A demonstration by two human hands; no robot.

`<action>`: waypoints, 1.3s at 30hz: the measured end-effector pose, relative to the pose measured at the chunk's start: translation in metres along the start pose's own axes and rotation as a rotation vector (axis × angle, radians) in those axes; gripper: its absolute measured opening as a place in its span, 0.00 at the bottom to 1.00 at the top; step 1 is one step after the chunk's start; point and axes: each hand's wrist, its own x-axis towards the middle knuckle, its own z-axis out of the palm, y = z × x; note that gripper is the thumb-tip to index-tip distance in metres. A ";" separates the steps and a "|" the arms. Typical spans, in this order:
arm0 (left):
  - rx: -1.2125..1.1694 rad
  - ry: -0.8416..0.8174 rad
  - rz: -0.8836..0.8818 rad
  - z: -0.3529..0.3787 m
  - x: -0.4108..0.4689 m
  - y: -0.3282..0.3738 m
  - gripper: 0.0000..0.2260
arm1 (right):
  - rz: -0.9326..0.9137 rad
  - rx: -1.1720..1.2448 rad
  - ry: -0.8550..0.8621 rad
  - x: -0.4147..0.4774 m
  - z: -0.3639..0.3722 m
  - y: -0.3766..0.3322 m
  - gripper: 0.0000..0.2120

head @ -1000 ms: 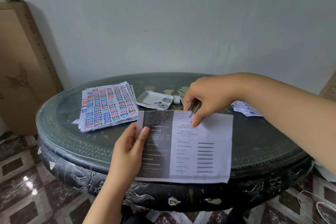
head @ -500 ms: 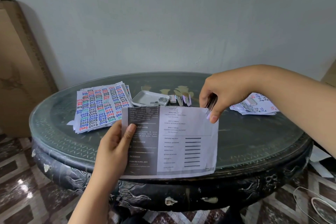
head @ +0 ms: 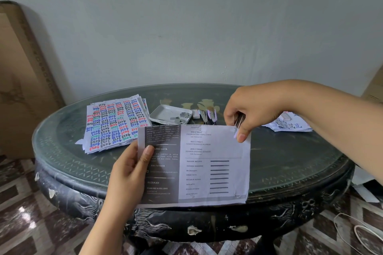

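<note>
1. Head view: a sheet [head: 207, 163] printed in grey and white is held above the near rim of a round, glass-topped table [head: 290, 161], with its lower edge just past the rim.
2. The sheet's left edge is pinched by the left hand [head: 128, 172]. The thumb is laid on the dark column of print and the fingers are hidden behind the paper.
3. The sheet's top right corner is met by the right hand [head: 248, 109], whose fingers are curled round a small metal tool [head: 238, 121]. The thumb tip is pressed on the corner; the kind of tool cannot be told.
4. A stack [head: 116, 122] of pages covered in coloured words is seen lying on the table, behind and left of the sheet.
5. A white tray [head: 163, 113] holding small metal pieces is set just behind the sheet's top edge, with two staplers [head: 207, 115] just beside it on the right.
6. Loose papers [head: 290, 125] are partly hidden by the right forearm at the table's right side.
7. Cardboard [head: 20, 89] is leaned on the wall at left.
</note>
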 end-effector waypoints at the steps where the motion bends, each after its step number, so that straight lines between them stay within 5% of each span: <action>1: 0.007 0.001 -0.002 0.000 0.000 0.000 0.06 | -0.003 -0.003 0.004 0.001 0.001 0.000 0.11; 10: 0.094 0.030 -0.007 0.001 -0.003 0.002 0.10 | 0.041 0.035 -0.005 0.005 0.019 0.009 0.16; 15: 0.061 0.034 -0.053 -0.006 -0.003 -0.004 0.07 | 0.071 0.624 0.156 -0.005 0.052 0.030 0.16; 19: 0.060 0.062 -0.043 -0.007 -0.003 -0.005 0.09 | 0.229 1.037 0.506 0.015 0.123 0.029 0.11; 22: 0.087 0.075 -0.025 -0.005 -0.004 -0.003 0.06 | 0.492 0.998 0.757 0.048 0.187 0.023 0.13; 26: 0.118 0.049 -0.031 -0.006 -0.005 0.000 0.07 | 0.641 0.739 0.770 0.073 0.227 0.004 0.10; 30: 0.164 0.031 -0.035 -0.010 -0.004 0.002 0.07 | 0.662 0.524 0.655 0.084 0.230 -0.002 0.08; 34: 0.162 0.024 -0.048 -0.007 -0.004 0.004 0.08 | 0.616 0.758 0.646 0.072 0.210 -0.016 0.18; 36: 0.148 0.021 -0.063 -0.006 -0.003 0.002 0.10 | 0.578 0.651 0.642 0.074 0.214 -0.012 0.21; 39: 0.158 0.012 -0.073 -0.004 -0.001 0.000 0.10 | 0.539 0.698 0.601 0.079 0.221 0.009 0.07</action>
